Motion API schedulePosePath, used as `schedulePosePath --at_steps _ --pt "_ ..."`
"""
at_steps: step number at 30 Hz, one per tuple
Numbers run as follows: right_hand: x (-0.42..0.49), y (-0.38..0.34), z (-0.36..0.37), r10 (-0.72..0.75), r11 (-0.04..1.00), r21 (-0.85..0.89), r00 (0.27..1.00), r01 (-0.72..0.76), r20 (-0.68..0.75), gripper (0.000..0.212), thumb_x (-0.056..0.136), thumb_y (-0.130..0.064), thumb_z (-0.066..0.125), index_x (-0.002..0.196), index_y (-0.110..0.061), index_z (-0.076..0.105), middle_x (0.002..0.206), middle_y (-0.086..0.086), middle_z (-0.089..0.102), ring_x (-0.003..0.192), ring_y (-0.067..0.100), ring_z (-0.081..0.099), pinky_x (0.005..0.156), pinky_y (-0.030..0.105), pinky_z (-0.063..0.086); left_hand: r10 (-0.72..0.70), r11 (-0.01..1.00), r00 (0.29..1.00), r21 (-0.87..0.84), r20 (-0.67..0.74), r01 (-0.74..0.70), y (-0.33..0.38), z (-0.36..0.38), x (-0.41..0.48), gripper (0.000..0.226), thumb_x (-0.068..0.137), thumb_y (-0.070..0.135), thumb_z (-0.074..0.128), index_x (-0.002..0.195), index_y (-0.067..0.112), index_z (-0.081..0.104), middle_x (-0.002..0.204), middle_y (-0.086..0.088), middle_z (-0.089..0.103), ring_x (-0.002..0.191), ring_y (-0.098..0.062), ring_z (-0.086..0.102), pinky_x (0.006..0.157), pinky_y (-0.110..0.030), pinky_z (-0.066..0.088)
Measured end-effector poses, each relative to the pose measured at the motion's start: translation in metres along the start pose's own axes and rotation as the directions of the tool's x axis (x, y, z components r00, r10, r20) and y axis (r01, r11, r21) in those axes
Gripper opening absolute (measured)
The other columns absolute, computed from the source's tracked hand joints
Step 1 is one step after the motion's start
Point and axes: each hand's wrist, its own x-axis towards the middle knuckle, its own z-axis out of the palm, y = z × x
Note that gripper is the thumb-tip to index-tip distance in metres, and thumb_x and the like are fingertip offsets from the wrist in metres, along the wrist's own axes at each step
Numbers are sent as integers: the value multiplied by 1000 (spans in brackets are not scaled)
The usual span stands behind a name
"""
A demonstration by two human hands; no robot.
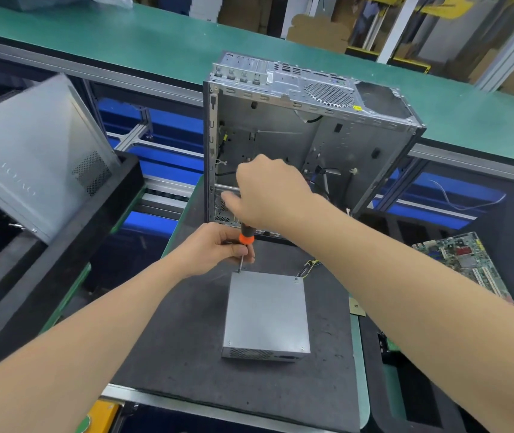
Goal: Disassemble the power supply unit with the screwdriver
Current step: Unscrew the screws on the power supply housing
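Observation:
A grey metal power supply unit (266, 314) lies flat on the dark work mat (171, 339), its vent grille facing me and its cables trailing from the far right corner. A screwdriver (245, 237) with a black and orange handle stands upright, its tip on the screw at the unit's far left corner. My right hand (268, 195) wraps the top of the handle from above. My left hand (218, 248) pinches the orange collar and shaft just above the tip. Three other corner screws show on the lid.
An open, empty computer case (311, 142) stands upright just behind the unit. A grey side panel (31, 157) leans in a black bin at left. A green motherboard (464, 260) lies at right. A green conveyor belt (155, 42) runs across the back.

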Motion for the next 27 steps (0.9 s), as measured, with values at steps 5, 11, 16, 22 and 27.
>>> schedulePosePath --at_steps 5,11,16,22,27 --pt "3 2 9 69 991 104 980 -90 188 37 93 -30 65 68 -15 44 65 2 49 51 18 47 44 23 28 19 1000 1000 6 18 -19 1 0 0 26 103 11 65 98 32 81 102 2 82 103 -16 77 96 -28 60" --pt "7 15 -10 -336 941 137 885 308 323 11 78 -24 77 84 -23 68 78 -11 63 73 10 61 54 25 43 13 998 1000 -57 7 -13 -1 1 -3 25 103 6 63 101 24 81 102 -1 81 102 -17 78 89 -21 59" --pt "8 17 -9 -464 883 131 799 450 383 18 71 -12 76 80 -27 71 85 -8 67 82 13 61 67 34 54 -19 1000 1000 -13 15 19 0 2 -5 19 102 8 66 101 20 81 100 5 82 99 -12 78 84 -16 58" --pt "3 15 -9 -328 945 99 893 313 308 25 82 -48 70 89 -24 65 85 -8 63 82 18 62 64 36 54 -8 999 1000 33 6 8 4 3 -4 17 102 9 67 98 20 79 96 5 82 95 -10 78 85 -18 59" --pt "-6 3 4 0 994 107 982 -21 189 49 97 -53 61 69 -17 45 66 2 53 50 17 52 45 31 46 -10 1000 1000 26 -6 10 0 4 -3 22 100 14 70 95 31 82 96 6 82 94 -9 77 86 -16 57"
